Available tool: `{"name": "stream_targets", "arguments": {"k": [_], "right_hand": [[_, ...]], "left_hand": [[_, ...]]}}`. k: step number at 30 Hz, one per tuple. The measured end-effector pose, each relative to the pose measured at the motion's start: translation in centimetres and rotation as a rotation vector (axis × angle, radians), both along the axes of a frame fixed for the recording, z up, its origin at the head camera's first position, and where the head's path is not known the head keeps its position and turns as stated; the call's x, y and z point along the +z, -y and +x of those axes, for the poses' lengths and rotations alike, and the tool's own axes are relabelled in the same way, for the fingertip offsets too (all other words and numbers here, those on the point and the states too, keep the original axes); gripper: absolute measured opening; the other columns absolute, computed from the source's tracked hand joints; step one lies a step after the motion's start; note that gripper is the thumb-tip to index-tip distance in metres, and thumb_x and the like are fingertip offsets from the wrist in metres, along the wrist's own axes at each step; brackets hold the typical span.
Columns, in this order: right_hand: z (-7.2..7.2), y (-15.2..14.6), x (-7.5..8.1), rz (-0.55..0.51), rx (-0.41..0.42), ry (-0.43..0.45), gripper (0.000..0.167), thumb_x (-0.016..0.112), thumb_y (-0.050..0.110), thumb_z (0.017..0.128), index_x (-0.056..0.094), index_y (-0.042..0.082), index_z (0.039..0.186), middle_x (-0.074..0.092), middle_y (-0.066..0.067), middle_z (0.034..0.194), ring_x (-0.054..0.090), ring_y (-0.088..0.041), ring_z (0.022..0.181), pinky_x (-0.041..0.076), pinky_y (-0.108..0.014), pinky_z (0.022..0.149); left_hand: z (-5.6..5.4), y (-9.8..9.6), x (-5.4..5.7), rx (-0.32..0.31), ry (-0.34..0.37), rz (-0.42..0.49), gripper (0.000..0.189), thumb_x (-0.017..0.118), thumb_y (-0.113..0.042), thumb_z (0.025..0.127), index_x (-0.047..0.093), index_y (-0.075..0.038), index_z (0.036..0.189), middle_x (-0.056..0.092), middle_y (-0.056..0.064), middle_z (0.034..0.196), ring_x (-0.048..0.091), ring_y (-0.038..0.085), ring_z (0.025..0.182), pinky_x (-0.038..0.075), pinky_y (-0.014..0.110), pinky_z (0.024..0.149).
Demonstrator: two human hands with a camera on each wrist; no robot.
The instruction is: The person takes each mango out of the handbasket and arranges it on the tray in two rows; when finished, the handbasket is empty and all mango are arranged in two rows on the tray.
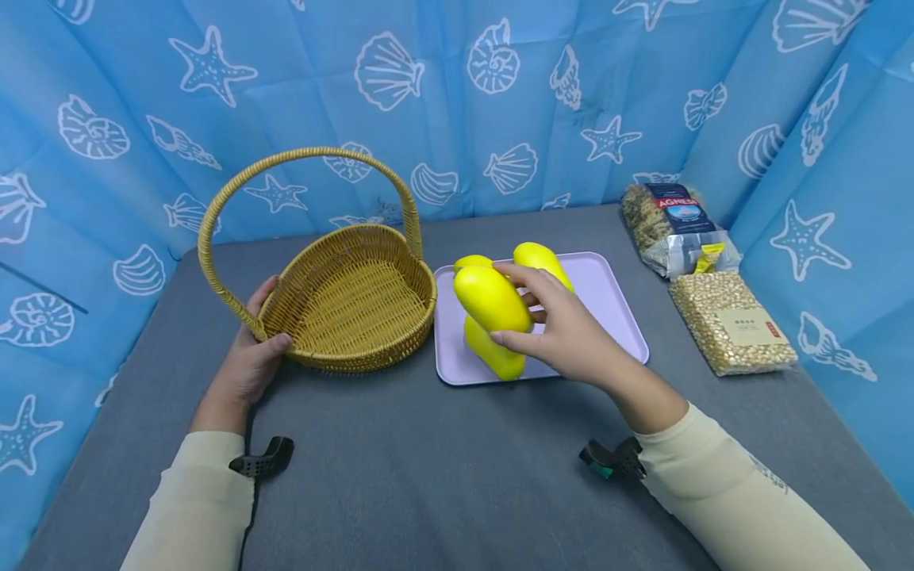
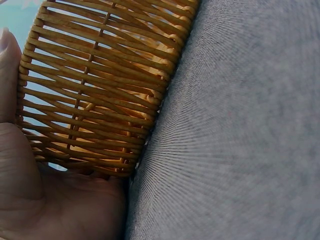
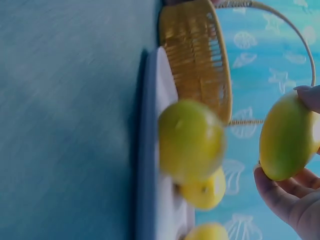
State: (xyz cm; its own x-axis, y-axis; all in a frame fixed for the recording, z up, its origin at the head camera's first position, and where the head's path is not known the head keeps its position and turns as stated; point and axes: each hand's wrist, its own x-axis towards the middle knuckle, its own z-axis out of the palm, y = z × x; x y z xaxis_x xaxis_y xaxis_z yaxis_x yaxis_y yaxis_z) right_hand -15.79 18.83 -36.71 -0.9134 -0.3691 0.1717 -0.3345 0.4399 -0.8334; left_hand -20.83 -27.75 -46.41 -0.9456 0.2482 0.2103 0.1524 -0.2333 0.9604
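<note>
A wicker basket (image 1: 357,305) with a tall arched handle stands on the left of the table. My left hand (image 1: 253,349) grips its left end near the base of the handle, thumb over the rim; the left wrist view shows the woven side (image 2: 95,85) close up. My right hand (image 1: 560,321) holds a yellow mango (image 1: 491,297) between thumb and fingers, raised above a lilac tray (image 1: 607,317). Beneath it another mango (image 1: 500,357) lies on the tray, and more mangoes (image 1: 543,262) sit behind. In the right wrist view the held mango (image 3: 285,140) is apart from the others.
At the right edge of the table lie a bag of pasta (image 1: 671,214) and a vacuum-packed block of pale grains (image 1: 731,321). A blue curtain (image 1: 443,103) with shell prints encloses the back and sides. The tray stands close beside the basket on the grey tablecloth (image 1: 428,468).
</note>
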Motion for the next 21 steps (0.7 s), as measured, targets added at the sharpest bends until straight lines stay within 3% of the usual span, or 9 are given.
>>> {"name": "stream_targets", "arguments": {"k": [7,13,21], "right_hand": [[0.1,-3.8,-1.2,0.024,-0.121,0.044,0.084,0.086,0.018,0.098,0.039,0.010,0.167,0.048,-0.017,0.156,0.055,-0.038,0.129,0.049,-0.063,0.106],[-0.1,-6.4,-2.1,0.044,-0.203,0.070,0.086,0.084,0.021,0.099,0.037,0.010,0.169,0.048,-0.019,0.158,0.052,-0.041,0.131,0.049,-0.062,0.103],[-0.8,-7.6,-3.4,0.167,-0.170,0.181,0.083,0.084,0.023,0.099,0.039,0.005,0.167,0.049,-0.025,0.155,0.054,-0.044,0.126,0.046,-0.061,0.102]], "left_hand": [[0.0,0.0,-0.1,-0.009,-0.008,0.014,0.088,0.071,0.000,0.105,0.023,-0.025,0.174,0.020,0.021,0.175,0.026,0.039,0.156,0.035,0.032,0.117],[-0.2,0.1,-0.2,-0.025,-0.024,0.019,0.087,0.068,0.002,0.107,0.020,-0.022,0.175,0.021,0.021,0.175,0.028,0.037,0.156,0.036,0.033,0.117],[0.0,0.2,-0.1,-0.019,-0.016,0.011,0.085,0.066,0.004,0.107,0.024,-0.026,0.174,0.020,0.022,0.176,0.028,0.038,0.156,0.037,0.034,0.117]]}}
